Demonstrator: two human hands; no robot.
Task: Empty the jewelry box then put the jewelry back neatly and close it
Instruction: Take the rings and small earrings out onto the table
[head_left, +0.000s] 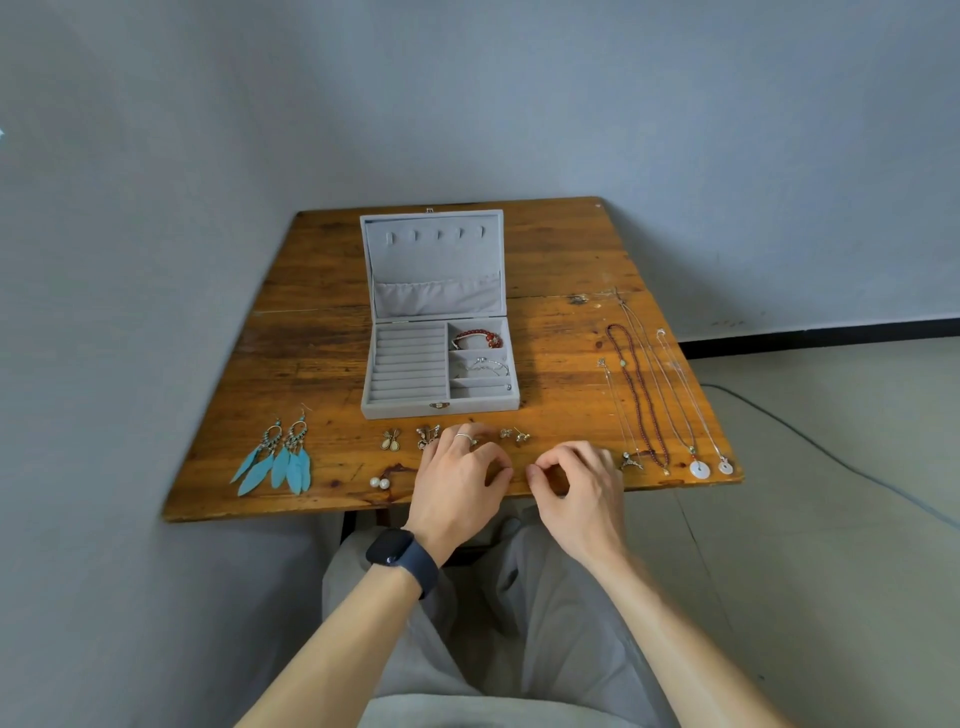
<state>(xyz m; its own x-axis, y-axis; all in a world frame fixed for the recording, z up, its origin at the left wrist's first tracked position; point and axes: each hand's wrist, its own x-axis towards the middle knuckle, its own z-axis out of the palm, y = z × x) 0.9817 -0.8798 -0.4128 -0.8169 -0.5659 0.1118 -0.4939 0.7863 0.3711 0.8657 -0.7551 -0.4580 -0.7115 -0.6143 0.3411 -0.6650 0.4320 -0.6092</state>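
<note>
A grey velvet jewelry box (395, 408) stands open mid-table, lid upright. Its right compartments hold a red bead bracelet (478, 338), a silver bangle (488, 366) and a small piece below. On the table lie blue feather earrings (278, 462), small earring pairs (390, 439), pearl studs (380, 483) and several necklaces (649, 400) at the right. My left hand (457, 478) and my right hand (576, 483) rest curled at the table's front edge, fingertips close together. Whether they pinch something small is hidden.
The wooden table (311, 332) sits in a corner between grey walls. A cable (831, 457) runs over the floor to the right. My knees in grey trousers are under the front edge.
</note>
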